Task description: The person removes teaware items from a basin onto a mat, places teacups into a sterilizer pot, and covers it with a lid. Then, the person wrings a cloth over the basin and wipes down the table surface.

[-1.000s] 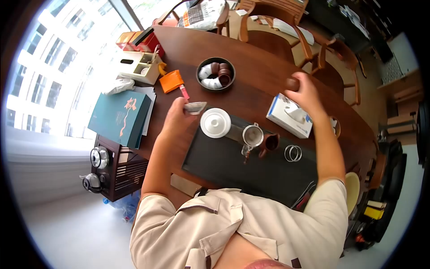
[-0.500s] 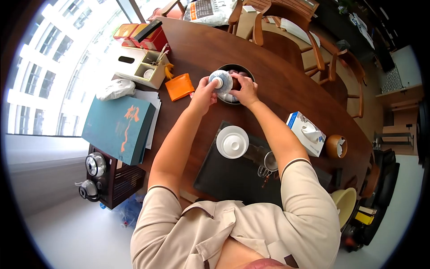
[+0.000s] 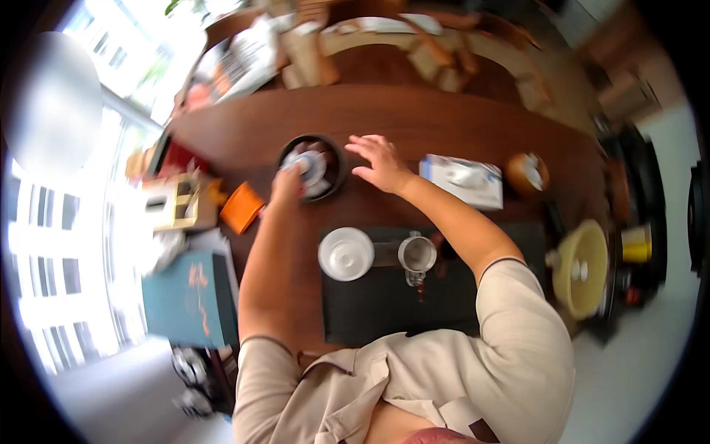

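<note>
My left hand (image 3: 287, 183) is blurred at the near left rim of a dark round bowl (image 3: 339, 176). Its fingers are closed on a small round blue-and-white porcelain piece (image 3: 313, 169), a cup or a lid, held inside the bowl. Brownish rounded things lie behind it, too smeared to name. To the right of the bowl, my right hand (image 3: 381, 164) hangs in the air, fingers spread and holding nothing. Nearer to me, a white lidded bowl (image 3: 346, 254) and a small glass pitcher with a strainer (image 3: 416, 253) stand on a black mat (image 3: 392, 307).
An orange packet (image 3: 242, 208) lies left of the bowl, near a cream organizer box (image 3: 176, 203) and a teal box (image 3: 185, 300). On the right are a tissue box (image 3: 464, 181), a round wooden container (image 3: 526, 173) and a yellow bin (image 3: 582, 270). Chairs line the far side.
The view has swung round. My right hand has come off the porcelain piece and moved right, opening its fingers. My left hand has lowered the piece into the bowl.
</note>
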The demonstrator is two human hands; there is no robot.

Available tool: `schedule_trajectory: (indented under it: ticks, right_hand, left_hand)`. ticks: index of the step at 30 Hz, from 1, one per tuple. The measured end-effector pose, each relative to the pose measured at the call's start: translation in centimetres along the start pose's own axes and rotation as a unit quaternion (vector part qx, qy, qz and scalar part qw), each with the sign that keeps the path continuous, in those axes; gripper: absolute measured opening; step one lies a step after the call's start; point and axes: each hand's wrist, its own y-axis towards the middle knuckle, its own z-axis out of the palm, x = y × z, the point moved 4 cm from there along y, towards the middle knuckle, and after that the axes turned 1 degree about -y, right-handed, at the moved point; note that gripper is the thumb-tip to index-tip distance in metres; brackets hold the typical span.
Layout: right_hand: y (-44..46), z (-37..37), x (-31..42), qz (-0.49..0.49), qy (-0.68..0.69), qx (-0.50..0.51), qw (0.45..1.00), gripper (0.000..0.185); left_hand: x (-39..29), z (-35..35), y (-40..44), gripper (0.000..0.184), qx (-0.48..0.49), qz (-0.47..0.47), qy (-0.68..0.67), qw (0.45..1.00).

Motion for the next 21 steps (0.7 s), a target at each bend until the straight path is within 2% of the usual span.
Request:
schedule_trajectory:
  ticks: [1, 2, 3, 4, 5, 6, 7, 8, 9, 10, 11, 12, 13, 14, 15, 17, 18, 20, 21]
  right_hand:
    - [-1.1, -2.7, -1.1, -0.003, 0.02, -0.036, 0.999, 0.049]
    - [-2.2, -5.6, -2.0, -0.005, 0.029, -0.065, 0.997, 0.046]
    - [-4.3, -8.9, -3.1, 0.001, 0.032, -0.095, 0.995, 0.043]
    - [-6.8, -12.1, -4.6, 0.033, 0.002, -0.132, 0.991, 0.04]
    - [-9.9, -15.4, -6.2, 0.064, -0.029, -0.167, 0.983, 0.037]
    - [-12.6, -18.7, -7.5, 0.078, -0.05, -0.225, 0.97, 0.034]
    - [-16.3, -22.2, -8.5, 0.106, -0.101, -0.274, 0.95, 0.03]
    - [-20.9, -25.5, -9.4, 0.172, -0.14, -0.324, 0.92, 0.028]
    - [-25.3, -28.4, -10.5, 0.207, -0.161, -0.366, 0.893, 0.027]
    - [-30.5, -30.7, -12.8, 0.283, -0.206, -0.384, 0.854, 0.027]
    - [-36.1, -32.6, -15.3, 0.392, -0.137, -0.412, 0.811, 0.029]
    - [-41.2, -34.5, -16.5, 0.465, -0.188, -0.402, 0.767, 0.032]
    - [-46.8, -35.6, -19.0, 0.543, -0.212, -0.371, 0.723, 0.037]
    - [-51.7, -36.5, -21.1, 0.624, -0.213, -0.333, 0.674, 0.043]
    - [-54.2, -37.3, -22.0, 0.629, -0.207, -0.335, 0.67, 0.043]
    - [-59.5, -37.7, -24.0, 0.763, -0.134, -0.242, 0.584, 0.05]
    - [-61.2, -37.8, -25.2, 0.764, -0.126, -0.242, 0.584, 0.05]
    - [-63.5, -36.8, -28.7, 0.728, -0.148, -0.141, 0.655, 0.057]
    - [-64.5, -36.3, -30.4, 0.727, -0.141, -0.141, 0.657, 0.057]
  left_hand:
    - [0.1, -0.2, 1.3, 0.039, 0.011, 0.042, 0.041, 0.998]
    - [-1.1, -0.5, 0.0, 0.041, -0.035, 0.016, -0.033, 0.999]
    - [-0.8, -0.9, 1.3, 0.044, -0.022, 0.0, -0.055, 0.998]
    - [-0.4, -1.1, 3.4, 0.05, -0.024, 0.024, -0.071, 0.997]
    - [-1.3, -0.4, 4.4, 0.048, -0.042, -0.001, -0.083, 0.996]
    - [-2.6, -1.2, 3.6, 0.042, -0.14, -0.041, -0.012, 0.989]
    - [2.3, -4.7, 12.0, 0.038, -0.148, 0.055, 0.154, 0.975]
    - [1.0, -4.2, 11.1, 0.037, -0.155, 0.075, 0.33, 0.928]
    - [-0.6, -3.6, 9.8, 0.038, -0.173, 0.093, 0.494, 0.847]
    - [-1.5, -3.7, 9.4, 0.039, -0.178, 0.048, 0.495, 0.849]
    - [-4.1, -2.1, 6.3, 0.049, -0.186, 0.011, 0.421, 0.888]
    - [-4.2, -2.4, 5.7, 0.061, -0.217, -0.058, 0.306, 0.925]
    - [-2.9, -4.2, 7.9, 0.07, -0.259, -0.099, 0.304, 0.911]
    - [-4.4, -3.5, 6.4, 0.074, -0.278, -0.059, 0.406, 0.868]
    - [-4.2, -4.5, 6.7, 0.079, -0.29, -0.028, 0.448, 0.845]
    - [-7.6, -1.8, 1.5, 0.074, -0.378, -0.069, 0.42, 0.822]
    - [-9.2, -0.7, 0.2, 0.074, -0.383, -0.065, 0.424, 0.818]
    - [-13.3, 2.0, -2.6, 0.063, -0.368, 0.161, 0.476, 0.783]
    - [-16.3, 4.8, -5.1, 0.056, -0.357, 0.239, 0.407, 0.806]
